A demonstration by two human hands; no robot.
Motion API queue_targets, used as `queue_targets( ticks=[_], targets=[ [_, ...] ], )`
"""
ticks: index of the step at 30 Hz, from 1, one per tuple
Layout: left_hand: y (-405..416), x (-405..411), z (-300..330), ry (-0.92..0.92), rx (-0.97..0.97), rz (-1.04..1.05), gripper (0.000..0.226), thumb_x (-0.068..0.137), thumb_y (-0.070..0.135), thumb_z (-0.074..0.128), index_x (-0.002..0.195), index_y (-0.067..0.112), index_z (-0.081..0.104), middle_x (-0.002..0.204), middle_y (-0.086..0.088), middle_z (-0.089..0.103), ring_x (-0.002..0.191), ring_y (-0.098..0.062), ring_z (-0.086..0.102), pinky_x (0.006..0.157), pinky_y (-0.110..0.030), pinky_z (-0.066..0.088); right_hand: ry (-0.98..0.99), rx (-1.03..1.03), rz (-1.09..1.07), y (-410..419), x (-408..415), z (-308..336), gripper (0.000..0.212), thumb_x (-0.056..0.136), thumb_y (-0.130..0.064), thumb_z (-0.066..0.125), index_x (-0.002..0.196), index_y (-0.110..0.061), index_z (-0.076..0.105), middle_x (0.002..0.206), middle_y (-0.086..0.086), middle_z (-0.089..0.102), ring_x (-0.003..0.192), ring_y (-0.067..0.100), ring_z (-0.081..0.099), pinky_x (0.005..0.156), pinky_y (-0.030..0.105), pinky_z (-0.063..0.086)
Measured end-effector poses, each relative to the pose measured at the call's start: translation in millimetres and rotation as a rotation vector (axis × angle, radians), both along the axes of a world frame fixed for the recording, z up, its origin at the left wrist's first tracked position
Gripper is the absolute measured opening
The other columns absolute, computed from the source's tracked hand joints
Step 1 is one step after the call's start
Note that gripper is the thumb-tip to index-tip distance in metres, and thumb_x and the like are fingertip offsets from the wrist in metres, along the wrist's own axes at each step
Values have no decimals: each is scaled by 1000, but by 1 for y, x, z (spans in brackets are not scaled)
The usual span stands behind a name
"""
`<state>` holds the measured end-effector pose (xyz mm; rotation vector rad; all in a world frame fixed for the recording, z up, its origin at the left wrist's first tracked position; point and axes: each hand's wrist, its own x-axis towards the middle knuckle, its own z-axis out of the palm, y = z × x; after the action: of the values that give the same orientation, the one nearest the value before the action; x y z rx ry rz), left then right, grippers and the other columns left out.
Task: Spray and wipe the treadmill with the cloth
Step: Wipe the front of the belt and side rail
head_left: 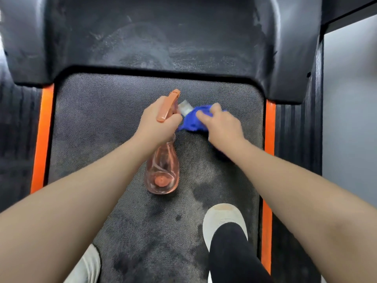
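My left hand (158,120) grips the neck of a clear pink spray bottle (162,170) with an orange trigger head, held above the treadmill belt (98,127). My right hand (221,124) holds a crumpled blue cloth (192,120) just right of the nozzle, over the front part of the belt. The belt is dark grey and textured, with darker damp-looking patches nearer me. Beyond the belt lies the black motor cover (163,41), smeared with dusty streaks.
Orange strips (41,139) and ribbed black side rails (295,135) run along both sides of the belt. My right foot in a white shoe (223,219) stands on the belt; the other shoe (89,264) shows at the lower left. A grey floor (350,119) lies to the right.
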<state>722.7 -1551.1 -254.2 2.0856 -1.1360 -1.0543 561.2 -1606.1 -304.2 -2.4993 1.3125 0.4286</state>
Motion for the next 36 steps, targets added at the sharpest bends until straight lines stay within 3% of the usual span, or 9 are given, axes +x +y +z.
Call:
queue_targets(
  ticks=[4, 9, 11, 18, 22, 26, 30, 32, 36],
  targets=[
    [-1, -4, 6, 0, -2, -23, 41, 63, 28, 46, 92, 5, 63, 84, -3, 60, 84, -28, 58, 80, -38, 46, -15, 92, 395, 25, -5, -1, 49, 93, -21, 35, 141, -32, 32, 135, 13, 34, 105, 34, 50, 76, 41, 47],
    [6, 0, 6, 23, 4, -15, 35, 65, 28, 47, 91, 10, 63, 81, 6, 57, 77, -18, 53, 74, -32, 41, 52, -23, -177, -18, -38, -10, 54, 89, -14, 49, 138, -34, 38, 135, 15, 36, 102, 37, 51, 78, 42, 45],
    [7, -1, 5, 23, 15, 3, 36, 65, 28, 47, 91, 9, 62, 82, 1, 58, 77, -20, 53, 74, -34, 42, 82, -22, -259, -15, -36, -9, 56, 89, -14, 49, 140, -31, 36, 138, 16, 33, 103, 37, 51, 80, 42, 45],
    [2, -17, 9, 34, 17, -49, 39, 62, 28, 46, 92, 8, 62, 80, 2, 62, 75, -19, 55, 73, -33, 43, -98, -16, 231, 22, -33, -11, 50, 84, -21, 30, 127, -26, 54, 116, 19, 53, 81, 37, 58, 60, 41, 49],
    [9, -21, 12, 82, 4, -65, 35, 63, 27, 48, 91, 12, 62, 92, -8, 68, 80, -25, 60, 71, -30, 46, 115, -108, -104, -24, -55, -12, 56, 92, -12, 41, 144, -29, 31, 137, 18, 36, 100, 37, 51, 81, 43, 42],
    [9, -26, 15, 84, 7, -79, 36, 63, 28, 48, 93, 12, 62, 86, 1, 65, 80, -23, 59, 76, -32, 47, 121, -130, -345, -29, -66, -6, 56, 92, -11, 44, 144, -24, 30, 135, 17, 37, 103, 37, 51, 83, 42, 43],
    [4, -34, 12, 64, 16, -83, 33, 61, 28, 47, 89, 15, 59, 87, 2, 65, 82, -22, 59, 77, -32, 45, -6, -49, -9, 6, -72, -11, 63, 75, -6, 64, 134, -19, 48, 120, 22, 50, 81, 38, 58, 63, 40, 48],
    [2, -38, 11, 45, 17, -107, 33, 61, 29, 46, 89, 18, 58, 89, 1, 66, 81, -21, 58, 72, -27, 42, -48, -160, 115, 4, -87, -17, 62, 64, -4, 73, 123, -16, 60, 103, 24, 59, 64, 37, 58, 51, 37, 47],
    [2, -38, 10, 56, 49, -109, 36, 61, 29, 47, 92, 17, 61, 77, 10, 60, 64, -15, 53, 67, -26, 41, 115, -154, -302, -24, -83, -15, 52, 90, -9, 46, 141, -17, 37, 126, 21, 44, 95, 38, 55, 77, 43, 43]
  ],
)
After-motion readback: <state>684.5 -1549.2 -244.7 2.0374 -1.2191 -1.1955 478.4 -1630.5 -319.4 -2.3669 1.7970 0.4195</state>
